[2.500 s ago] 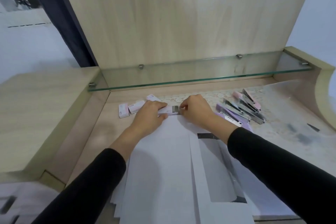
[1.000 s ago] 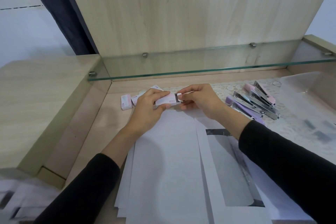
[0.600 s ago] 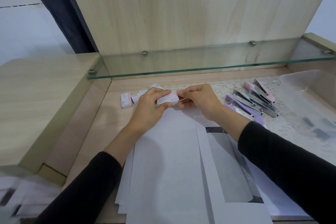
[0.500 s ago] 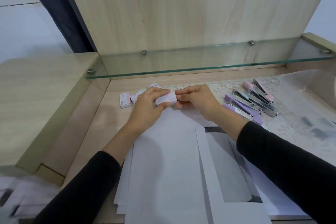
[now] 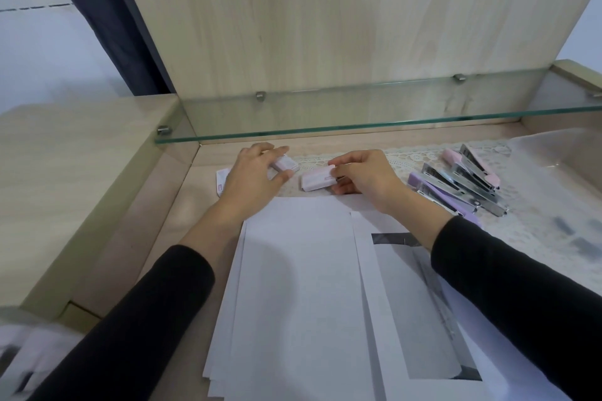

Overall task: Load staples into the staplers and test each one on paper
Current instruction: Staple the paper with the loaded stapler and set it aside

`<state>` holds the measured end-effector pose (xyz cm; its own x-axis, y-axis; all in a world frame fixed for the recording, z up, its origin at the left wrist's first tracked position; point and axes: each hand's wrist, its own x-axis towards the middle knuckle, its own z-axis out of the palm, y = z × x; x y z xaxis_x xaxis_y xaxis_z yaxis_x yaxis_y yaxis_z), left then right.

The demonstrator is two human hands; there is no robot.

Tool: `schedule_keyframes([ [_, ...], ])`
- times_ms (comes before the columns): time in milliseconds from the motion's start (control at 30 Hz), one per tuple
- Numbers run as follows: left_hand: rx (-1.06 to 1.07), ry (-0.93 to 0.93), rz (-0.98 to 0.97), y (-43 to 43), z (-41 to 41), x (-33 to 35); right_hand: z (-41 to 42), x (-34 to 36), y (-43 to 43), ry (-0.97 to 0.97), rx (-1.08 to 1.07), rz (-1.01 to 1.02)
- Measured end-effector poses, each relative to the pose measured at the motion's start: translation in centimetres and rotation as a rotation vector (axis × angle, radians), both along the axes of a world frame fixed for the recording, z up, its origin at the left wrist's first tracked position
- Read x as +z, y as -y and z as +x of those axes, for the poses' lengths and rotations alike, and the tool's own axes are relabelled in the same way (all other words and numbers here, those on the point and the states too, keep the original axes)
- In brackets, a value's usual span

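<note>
So half a second back both hands were on one box (image 5: 317,178). Now the left hand (image 5: 254,179) has let go and slid left and a bit farther back to a second box (image 5: 286,163). It looks like the forefinger is over the far side and the thumb on the near side, so I'd call that a light pinch.

The right hand (image 5: 365,176) has the first box alone, fingers curled on its right end, with the box resting low on the lace mat (image 5: 407,153). There's a dark bit under those fingers, but I can't tell if it's a strip of staples.

My read is we're still sorting out staples and nothing's loaded yet. The staplers (image 5: 456,185) sit flipped open in a fanned bunch to the right, untouched, just beside the right wrist. The paper (image 5: 299,286) is spread on the near side of the surface (image 5: 182,221) with no test done on it.

Room-wise, the glass shelf (image 5: 358,127) hangs right over the far strip where the hands are, so lifting straight up there is tight and pulling things toward the near side is easier. A third box (image 5: 223,181) pokes out just left of the left hand and could easily get nudged. There's open space over the paper for the loading.
</note>
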<state>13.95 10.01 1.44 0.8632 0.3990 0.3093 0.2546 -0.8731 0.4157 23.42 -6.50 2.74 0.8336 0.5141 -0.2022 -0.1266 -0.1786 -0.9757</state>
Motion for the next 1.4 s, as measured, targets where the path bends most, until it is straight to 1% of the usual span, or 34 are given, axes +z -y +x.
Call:
schedule_keyframes([
  [67, -0.019, -0.117, 0.033, -0.4, 0.5, -0.2, 0.2, 0.0, 0.0, 0.005, -0.008, -0.025],
  [100, -0.028, -0.139, 0.050, -0.4, 0.7, -0.2, 0.3, 0.0, -0.1, 0.016, -0.011, -0.043],
  [233, -0.052, -0.117, 0.090, -0.6, 0.8, 0.2, 0.5, 0.0, -0.5, 0.105, -0.051, -0.127],
  [300, -0.083, -0.114, 0.059, -0.9, 0.3, 0.3, 0.6, 0.2, -0.9, 0.158, -0.060, -0.158],
  [433, -0.123, -0.137, -0.021, -1.1, -1.1, 0.6, 0.4, 0.5, -1.8, 0.188, -0.034, -0.192],
  [567, -0.140, -0.189, 0.045, -0.6, -1.1, 0.9, -0.2, 0.8, -1.6, 0.252, -0.009, -0.196],
  [633, -0.106, -0.148, 0.034, 0.1, -1.0, 1.2, -0.4, 1.3, -0.6, 0.293, 0.001, -0.191],
  [733, -0.086, -0.079, 0.038, 2.2, -0.5, 2.1, -0.1, 2.4, 2.4, 0.439, -0.025, -0.231],
  [833, -0.118, -0.078, -0.003, 6.1, 0.1, 3.3, 1.2, 3.5, 6.6, 0.684, -0.102, -0.415],
  [867, -0.135, -0.097, -0.022, 7.8, 0.2, 3.6, 1.8, 3.8, 8.1, 0.727, -0.122, -0.491],
  [967, -0.179, -0.218, -0.016, 13.6, 0.4, 4.1, 3.0, 4.0, 12.1, 0.746, -0.140, -0.691],
  [1067, -0.207, -0.332, 0.026, 18.5, 1.0, 3.5, 2.6, 3.7, 14.8, 0.768, -0.082, -0.777],
  [1200, -0.167, -0.272, 0.029, 21.9, 2.7, 2.8, 1.4, 3.1, 16.7, 0.821, 0.040, -0.904],
  [1267, -0.167, -0.278, 0.090, 22.8, 3.3, 2.3, 1.3, 2.7, 17.2, 0.867, 0.092, -0.920],
  [1400, -0.195, -0.300, 0.172, 22.4, 3.8, 1.3, 1.3, 2.4, 17.5, 0.883, 0.106, -0.856],
])
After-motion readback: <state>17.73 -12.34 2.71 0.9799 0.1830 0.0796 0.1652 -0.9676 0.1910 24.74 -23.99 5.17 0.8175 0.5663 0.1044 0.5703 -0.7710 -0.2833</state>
